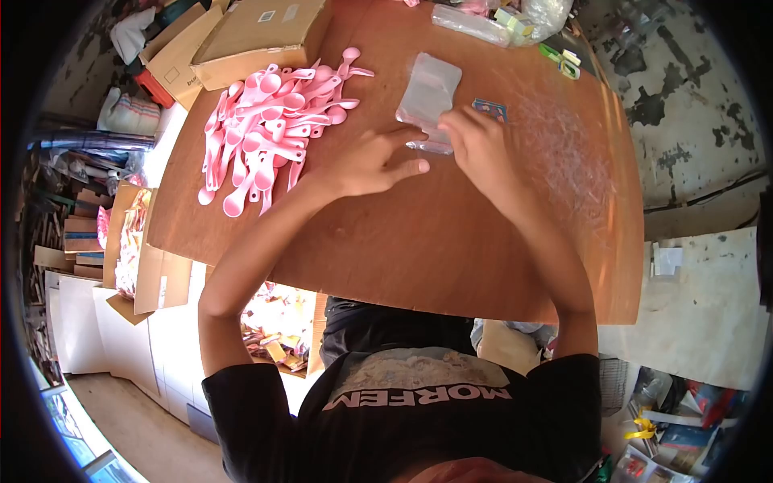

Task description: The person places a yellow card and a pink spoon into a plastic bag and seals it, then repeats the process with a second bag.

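My left hand [374,163] hovers by the lower end of a stack of clear plastic bags [429,87], its thumb and index finger spread apart. At the right edge of this stack my right hand [481,145] is closed, fingertips pinched together at the plastic. Its fingers partly cover the lower bags. Just beyond that hand lies a small stack of blue printed cards [489,109]. To the left of my left hand spreads a heap of pink plastic scoops [266,133] with long handles.
A closed cardboard box [262,40] stands at the back left of the brown table [386,249]. Thin clear plastic strips [564,153] lie scattered on the right. Green-handled scissors [561,60] and plastic packs [471,26] sit along the far edge. An open carton [165,258] stands left of the table.
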